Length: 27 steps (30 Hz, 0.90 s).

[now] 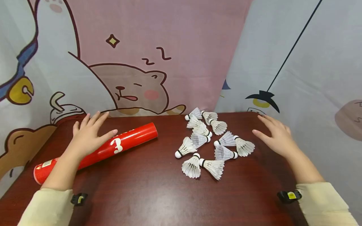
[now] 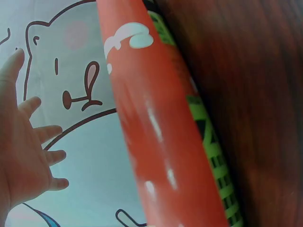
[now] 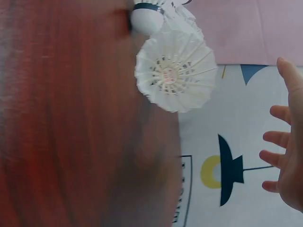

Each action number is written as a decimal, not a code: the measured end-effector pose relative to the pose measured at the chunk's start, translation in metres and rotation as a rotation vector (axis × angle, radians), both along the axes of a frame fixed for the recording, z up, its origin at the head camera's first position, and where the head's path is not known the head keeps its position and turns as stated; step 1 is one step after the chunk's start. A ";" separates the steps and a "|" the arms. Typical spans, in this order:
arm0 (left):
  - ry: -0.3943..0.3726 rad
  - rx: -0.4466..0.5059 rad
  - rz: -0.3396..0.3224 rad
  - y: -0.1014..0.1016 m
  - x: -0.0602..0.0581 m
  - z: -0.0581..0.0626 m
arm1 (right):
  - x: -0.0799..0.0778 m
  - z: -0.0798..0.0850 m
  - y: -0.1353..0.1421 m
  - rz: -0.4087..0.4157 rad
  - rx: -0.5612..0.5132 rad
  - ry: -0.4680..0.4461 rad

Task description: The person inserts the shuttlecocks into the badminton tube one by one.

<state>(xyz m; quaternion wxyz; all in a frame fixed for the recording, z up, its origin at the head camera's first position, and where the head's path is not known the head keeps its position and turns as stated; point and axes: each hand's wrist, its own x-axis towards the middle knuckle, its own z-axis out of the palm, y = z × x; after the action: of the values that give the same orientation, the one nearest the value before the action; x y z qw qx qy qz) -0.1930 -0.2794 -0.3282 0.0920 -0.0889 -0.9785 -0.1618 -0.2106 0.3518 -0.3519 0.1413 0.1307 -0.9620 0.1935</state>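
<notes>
My left hand (image 1: 90, 135), fingers spread, hovers over a long red shuttlecock tube (image 1: 135, 138) that lies slantwise on the left of the table. In the left wrist view the tube (image 2: 151, 123) stands apart from the hand (image 2: 28, 146) and shows a green patterned strip. My right hand (image 1: 275, 135) is held in the air at the right with its fingers extended and nothing in it. Several white shuttlecocks (image 1: 210, 168) lie loosely grouped between the hands. One shuttlecock (image 3: 175, 73) shows its feather skirt in the right wrist view, apart from the right hand (image 3: 289, 146).
The dark red-brown wooden table (image 1: 147, 194) ends at a cloth backdrop (image 1: 198, 47) printed with cartoon animals. A black strap device (image 1: 79, 199) sits at the left cuff and a similar strap device (image 1: 289, 196) at the right.
</notes>
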 end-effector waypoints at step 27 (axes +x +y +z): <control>0.139 0.097 -0.116 0.008 0.007 -0.048 | 0.020 -0.056 0.003 -0.004 -0.273 0.035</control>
<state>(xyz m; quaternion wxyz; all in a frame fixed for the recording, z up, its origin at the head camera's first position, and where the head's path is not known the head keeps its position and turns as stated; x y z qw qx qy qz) -0.1862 -0.2712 -0.3763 0.1542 -0.1520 -0.9540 -0.2072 -0.1902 0.3550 -0.4078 0.1750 0.1119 -0.9243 0.3202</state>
